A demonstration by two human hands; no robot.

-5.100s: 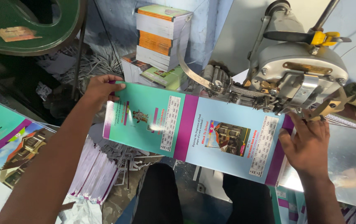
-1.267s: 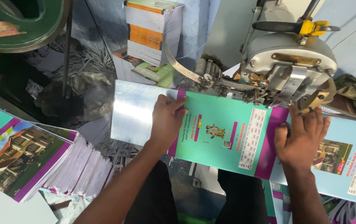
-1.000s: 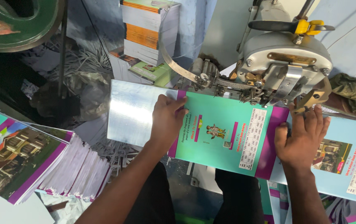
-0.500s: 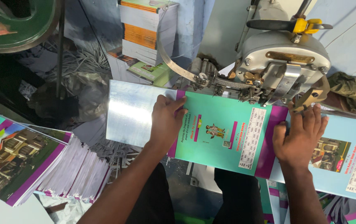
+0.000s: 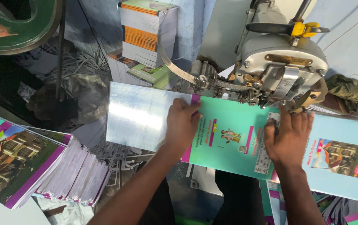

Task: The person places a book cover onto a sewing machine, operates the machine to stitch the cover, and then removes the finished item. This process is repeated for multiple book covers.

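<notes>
Right, the grey metal stitching machine with the yellow-tipped lever [image 5: 281,62] fills the top right, its head sitting just over the back edge of your work. Under it lies the long glossy printed cover sheet in teal, magenta and pale blue [image 5: 229,141], spread flat and reaching from the shiny glare patch on the left across to the house picture on the right. To your left, the stack of finished booklets with purple-edged house covers [image 5: 33,166] fans out, well apart from the sheet. Behind, a pile of orange-and-white books [image 5: 139,35] stands against the blue wall. Your left hand [image 5: 183,125] is flat, palm down, pressing the sheet near its magenta stripe. Your right hand [image 5: 289,137] is spread open too, fingers pressing the sheet just below the machine head, gripping nothing.
</notes>
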